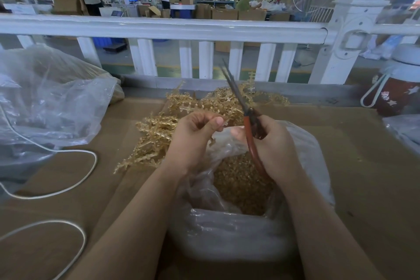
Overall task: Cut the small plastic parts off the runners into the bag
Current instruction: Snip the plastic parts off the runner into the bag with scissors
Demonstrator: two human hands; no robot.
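Cardboard-brown table top [354, 166] fills the view, with a white railing [159, 28] along its far edge at 12 o'clock. At 9 o'clock lies a big crumpled clear plastic sheet [52, 98], and a white cord [68, 188] loops below it toward 8 o'clock. At 6 o'clock an open clear bag [227, 234] holds a heap of small amber plastic parts [241, 186]. Just beyond the bag, toward 11 o'clock, a pile of amber runners [159, 129] rests on the table. At 3 o'clock stands a red-and-white jug [397, 88]. Above the bag mouth, the left hand [193, 138] pinches a small runner piece [223, 123] between thumb and curled fingers. The right hand [272, 143] grips red-handled scissors [247, 120], blades slightly parted and blurred, pointing to 12 o'clock.
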